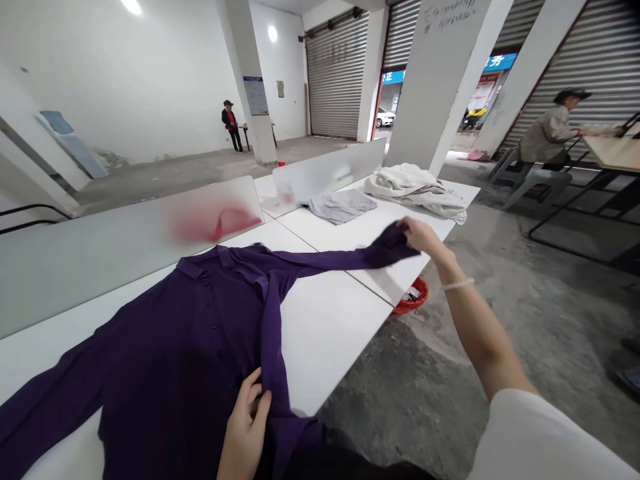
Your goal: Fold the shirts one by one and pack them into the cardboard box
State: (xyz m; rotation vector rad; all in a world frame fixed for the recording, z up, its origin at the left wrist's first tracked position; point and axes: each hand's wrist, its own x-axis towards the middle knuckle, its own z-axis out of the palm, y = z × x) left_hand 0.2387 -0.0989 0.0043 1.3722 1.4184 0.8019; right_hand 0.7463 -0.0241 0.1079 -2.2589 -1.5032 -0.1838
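A dark purple button-up shirt point(170, 333) lies spread on the white table, its collar toward the divider. My right hand point(420, 237), with a pale bead bracelet at the wrist, pinches the cuff of one sleeve. That sleeve is stretched out to the right, with its end lifted off the tabletop. Low in the view, my left hand point(246, 427) has its thumb and fingers curled on the shirt's right side, gripping a fold of the fabric. The other sleeve runs off toward the lower left.
Frosted dividers point(125, 247) line the back of the white table point(325, 333). Farther along lie a grey cloth point(343, 205) and a pile of white garments point(415, 188). A red basket point(414, 297) stands below the table's edge. One person point(231, 127) stands far back; another point(550, 133) sits at right.
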